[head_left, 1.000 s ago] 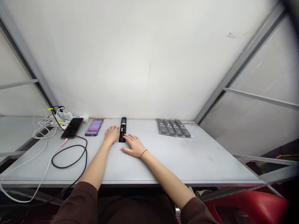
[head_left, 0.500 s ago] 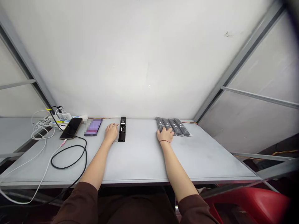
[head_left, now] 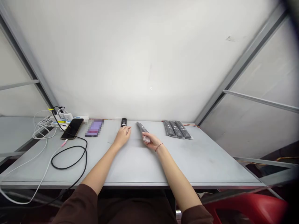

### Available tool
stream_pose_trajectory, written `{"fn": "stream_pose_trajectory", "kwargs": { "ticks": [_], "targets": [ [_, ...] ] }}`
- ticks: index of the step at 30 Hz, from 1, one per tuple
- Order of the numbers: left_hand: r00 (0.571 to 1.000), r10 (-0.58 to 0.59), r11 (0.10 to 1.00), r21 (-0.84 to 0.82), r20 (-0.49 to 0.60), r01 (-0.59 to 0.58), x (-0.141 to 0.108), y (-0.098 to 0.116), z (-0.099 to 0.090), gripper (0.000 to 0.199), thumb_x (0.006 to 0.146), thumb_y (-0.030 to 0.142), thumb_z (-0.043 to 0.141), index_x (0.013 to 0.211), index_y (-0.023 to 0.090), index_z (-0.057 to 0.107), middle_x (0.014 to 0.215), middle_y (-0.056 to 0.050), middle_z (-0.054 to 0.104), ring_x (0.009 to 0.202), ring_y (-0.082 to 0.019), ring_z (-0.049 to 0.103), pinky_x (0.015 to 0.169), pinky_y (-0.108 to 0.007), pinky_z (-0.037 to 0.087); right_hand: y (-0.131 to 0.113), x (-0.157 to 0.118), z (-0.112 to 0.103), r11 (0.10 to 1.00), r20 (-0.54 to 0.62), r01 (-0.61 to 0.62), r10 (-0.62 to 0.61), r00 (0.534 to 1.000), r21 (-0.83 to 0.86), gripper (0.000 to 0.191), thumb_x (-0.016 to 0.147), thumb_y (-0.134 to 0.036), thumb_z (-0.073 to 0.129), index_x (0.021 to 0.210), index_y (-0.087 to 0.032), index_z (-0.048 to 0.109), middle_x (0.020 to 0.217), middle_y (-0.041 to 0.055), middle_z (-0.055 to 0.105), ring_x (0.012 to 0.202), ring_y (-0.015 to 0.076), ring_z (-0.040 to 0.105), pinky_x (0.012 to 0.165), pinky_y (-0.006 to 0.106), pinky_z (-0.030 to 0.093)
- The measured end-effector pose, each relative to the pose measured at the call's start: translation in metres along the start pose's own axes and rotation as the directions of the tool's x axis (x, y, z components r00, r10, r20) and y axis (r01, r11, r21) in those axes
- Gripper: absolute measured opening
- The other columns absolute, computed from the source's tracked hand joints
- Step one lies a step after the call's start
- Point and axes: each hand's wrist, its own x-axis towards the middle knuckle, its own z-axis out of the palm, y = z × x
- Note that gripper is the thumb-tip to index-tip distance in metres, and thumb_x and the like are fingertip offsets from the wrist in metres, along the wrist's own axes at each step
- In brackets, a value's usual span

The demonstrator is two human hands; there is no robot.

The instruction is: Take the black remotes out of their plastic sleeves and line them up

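My right hand (head_left: 151, 141) is closed around the near end of a remote control (head_left: 141, 127) in a clear plastic sleeve, holding it tilted over the middle of the table. My left hand (head_left: 122, 137) is just to the left, its fingers loosely bent and apart, with nothing seen in them. It covers the lower part of a black remote control (head_left: 124, 121) lying face down; whether it touches that remote I cannot tell. Further right, three sleeved remote controls (head_left: 177, 129) lie side by side.
On the left of the grey table (head_left: 144, 168) are a dark phone (head_left: 73, 128), a second phone with a lit purple screen (head_left: 94, 127), a white power strip (head_left: 80, 118) and tangled cables. A black cable (head_left: 86, 155) loops over the front edge. Behind stands a white wall (head_left: 149, 62).
My right hand has taken the leftmost sleeved remote control from the row and brought it left. My left hand has moved right, over the lower part of the black remote.
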Motion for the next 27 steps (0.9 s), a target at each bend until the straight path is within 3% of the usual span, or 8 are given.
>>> {"fn": "stream_pose_trajectory", "kwargs": {
  "ticks": [3, 6, 9, 13, 15, 19, 22, 27],
  "targets": [
    [0.988, -0.106, 0.968, -0.213, 0.115, 0.129, -0.003, 0.006, 0.010, 0.038, 0.090, 0.039, 0.035, 0.095, 0.017, 0.066, 0.096, -0.009, 0.068, 0.087, -0.021, 0.062, 0.083, -0.033, 0.046, 0.001, -0.005, 0.015, 0.995, 0.064, -0.077, 0.073, 0.995, 0.065, 0.019, 0.069, -0.034, 0.063, 0.063, -0.019, 0.053, 0.055, -0.0014, 0.052, 0.047, 0.0088, 0.045, 0.043, 0.021, 0.035],
    [0.954, -0.216, 0.860, -0.423, 0.206, 0.286, -0.004, 0.009, 0.017, 0.044, 0.088, 0.048, 0.037, 0.090, 0.016, 0.066, 0.091, -0.009, 0.069, 0.073, -0.019, 0.064, 0.069, -0.030, 0.049, 0.002, -0.010, 0.028, 0.999, 0.129, -0.024, 0.020, 0.991, 0.032, 0.014, 0.070, -0.029, 0.062, 0.075, -0.017, 0.058, 0.059, -0.0005, 0.058, 0.051, 0.0096, 0.051, 0.050, 0.022, 0.041],
    [0.927, -0.279, 0.691, -0.618, 0.250, 0.375, -0.002, 0.011, 0.021, 0.040, 0.085, 0.048, 0.046, 0.102, 0.015, 0.062, 0.093, -0.010, 0.069, 0.071, -0.018, 0.065, 0.062, -0.029, 0.051, 0.003, -0.013, 0.038, 0.997, 0.210, 0.075, -0.068, 0.975, -0.024, 0.023, 0.071, -0.027, 0.061, 0.091, -0.017, 0.058, 0.062, -0.0001, 0.061, 0.055, 0.0113, 0.055, 0.054, 0.024, 0.045],
    [0.882, -0.389, 0.477, -0.761, 0.265, 0.439, -0.001, 0.017, 0.022, 0.052, 0.075, 0.034, 0.066, 0.120, 0.013, 0.051, 0.093, -0.010, 0.068, 0.078, -0.017, 0.065, 0.072, -0.029, 0.052, 0.005, -0.014, 0.043, 0.974, 0.258, 0.157, -0.112, 0.960, -0.163, 0.017, 0.077, -0.031, 0.055, 0.084, -0.016, 0.056, 0.058, -0.0005, 0.059, 0.046, 0.0101, 0.053, 0.048, 0.023, 0.044],
    [0.873, -0.394, 0.381, -0.813, 0.288, 0.440, -0.001, 0.019, 0.019, 0.055, 0.072, 0.028, 0.070, 0.122, 0.014, 0.051, 0.100, -0.010, 0.067, 0.082, -0.016, 0.064, 0.076, -0.029, 0.052, 0.007, -0.014, 0.044, 0.954, 0.251, 0.196, -0.138, 0.958, -0.225, 0.015, 0.078, -0.031, 0.052, 0.081, -0.017, 0.054, 0.055, -0.0024, 0.057, 0.043, 0.0095, 0.050, 0.044, 0.023, 0.042],
    [0.933, -0.268, 0.324, -0.889, 0.241, 0.323, 0.000, 0.023, 0.011, 0.042, 0.070, 0.025, 0.069, 0.109, 0.016, 0.059, 0.108, -0.008, 0.063, 0.085, -0.015, 0.063, 0.076, -0.028, 0.051, 0.008, -0.016, 0.046, 0.935, 0.231, 0.227, -0.165, 0.959, -0.273, 0.015, 0.075, -0.029, 0.060, 0.083, -0.019, 0.053, 0.057, -0.0031, 0.056, 0.047, 0.0106, 0.052, 0.046, 0.023, 0.043],
    [0.944, -0.272, 0.264, -0.929, 0.185, 0.258, 0.002, 0.027, 0.003, 0.042, 0.071, 0.022, 0.066, 0.112, 0.018, 0.055, 0.107, -0.006, 0.062, 0.088, -0.015, 0.062, 0.075, -0.027, 0.051, 0.007, -0.018, 0.049, 0.967, 0.214, 0.167, -0.124, 0.969, -0.193, 0.024, 0.072, -0.032, 0.066, 0.087, -0.018, 0.053, 0.065, -0.0008, 0.060, 0.052, 0.0116, 0.055, 0.050, 0.025, 0.047],
    [0.939, -0.291, 0.165, -0.957, 0.183, 0.237, 0.001, 0.036, -0.004, 0.046, 0.077, 0.025, 0.060, 0.120, 0.021, 0.044, 0.099, -0.005, 0.064, 0.088, -0.017, 0.064, 0.073, -0.029, 0.052, 0.008, -0.020, 0.054, 1.000, 0.237, 0.030, -0.029, 0.971, -0.002, 0.040, 0.067, -0.033, 0.073, 0.097, -0.016, 0.054, 0.080, 0.0045, 0.065, 0.060, 0.0133, 0.061, 0.059, 0.030, 0.054]
  ]
}}
